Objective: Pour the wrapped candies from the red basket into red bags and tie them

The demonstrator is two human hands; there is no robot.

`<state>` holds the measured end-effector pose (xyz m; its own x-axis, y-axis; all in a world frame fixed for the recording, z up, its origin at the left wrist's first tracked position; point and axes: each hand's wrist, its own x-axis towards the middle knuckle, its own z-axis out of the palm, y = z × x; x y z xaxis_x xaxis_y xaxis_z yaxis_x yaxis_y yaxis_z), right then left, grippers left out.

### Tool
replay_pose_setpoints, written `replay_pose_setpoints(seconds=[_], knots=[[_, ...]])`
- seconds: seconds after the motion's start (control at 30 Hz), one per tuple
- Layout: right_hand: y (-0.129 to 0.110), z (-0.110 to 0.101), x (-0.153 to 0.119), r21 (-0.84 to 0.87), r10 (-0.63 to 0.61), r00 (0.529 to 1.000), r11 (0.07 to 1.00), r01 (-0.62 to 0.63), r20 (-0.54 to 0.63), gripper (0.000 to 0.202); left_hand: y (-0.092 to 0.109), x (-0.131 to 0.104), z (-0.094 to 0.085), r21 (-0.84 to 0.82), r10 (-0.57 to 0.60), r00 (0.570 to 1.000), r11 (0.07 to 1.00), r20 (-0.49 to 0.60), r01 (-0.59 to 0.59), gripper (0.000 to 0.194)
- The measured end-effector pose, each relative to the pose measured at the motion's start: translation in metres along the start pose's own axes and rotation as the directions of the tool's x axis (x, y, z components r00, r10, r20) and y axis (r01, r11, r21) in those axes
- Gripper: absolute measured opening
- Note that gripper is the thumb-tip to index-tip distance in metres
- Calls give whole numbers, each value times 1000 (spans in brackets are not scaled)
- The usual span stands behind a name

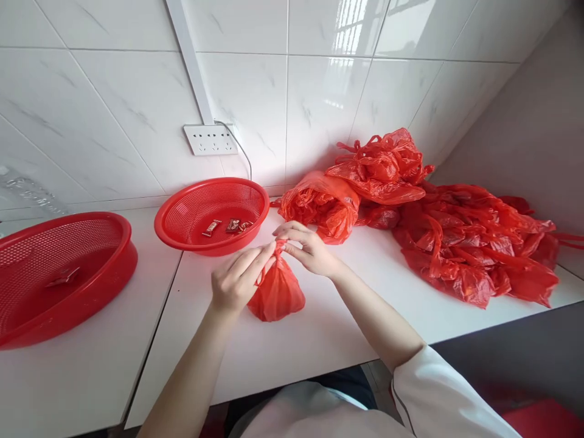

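Pinching the red plastic bag [277, 293] by its neck: left hand [238, 277] from eight o'clock, right hand [311, 248] from three, the body bulging toward six.

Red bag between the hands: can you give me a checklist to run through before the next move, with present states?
1. Left hand on the bag: ok, its fingers are at the neck.
2. Right hand on the bag: ok, also at the neck.
3. Neck gathered: ok, bunched above the wider body.
4. Knot tight: cannot tell, fingers partly cover it.
5. Bag apart from the right-hand pile: ok, bare table shows between.
6. Baskets free of packets: not ok, packets lie in the left basket and the middle basket.
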<state>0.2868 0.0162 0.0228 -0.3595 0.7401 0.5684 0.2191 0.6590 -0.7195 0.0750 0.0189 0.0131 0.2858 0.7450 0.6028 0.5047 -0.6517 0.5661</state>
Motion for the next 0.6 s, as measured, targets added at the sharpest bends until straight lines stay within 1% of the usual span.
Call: replay_pose_setpoints(seconds=[0.03,0.1,0.17,0.2,0.27,0.33,0.37,0.43,0.47,0.53,0.6], knots=[[-3,-8,-2,-121,-40,999,992,39,-7,23,-3,0,-5,29,-20,1000,999,22,19,18],[-8,-25,-10,-320,-64,997,945,72,34,23,-11,-1,-19,142,-53,998,989,45,46,12],[-7,-39,-22,-446,-40,995,892,75,89,22,-23,-6,-33,264,-75,997,962,36,62,32],[-4,-46,-29,-480,-24,995,874,69,99,22,-30,-10,-40,307,-81,996,949,27,68,39],[6,-57,-44,-510,17,993,859,43,113,22,-43,-20,-48,353,-103,995,931,15,91,41],[16,-64,-58,-529,102,988,848,-25,116,25,-54,-29,-47,366,-164,986,920,33,141,37],[19,-65,-62,-536,163,981,841,-79,110,25,-57,-32,-44,350,-211,975,920,69,175,37],[20,-63,-64,-534,271,959,824,-191,76,20,-59,-35,-34,253,-296,940,935,170,249,40],[18,-59,-62,-523,297,953,822,-225,56,22,-57,-35,-28,179,-322,919,941,228,286,40],[11,-44,-53,-495,269,963,840,-222,25,45,-49,-32,-18,31,-346,870,933,351,359,37],[5,-21,-43,-501,186,982,853,-144,35,61,-39,-29,-12,-62,-346,805,903,482,425,36]])
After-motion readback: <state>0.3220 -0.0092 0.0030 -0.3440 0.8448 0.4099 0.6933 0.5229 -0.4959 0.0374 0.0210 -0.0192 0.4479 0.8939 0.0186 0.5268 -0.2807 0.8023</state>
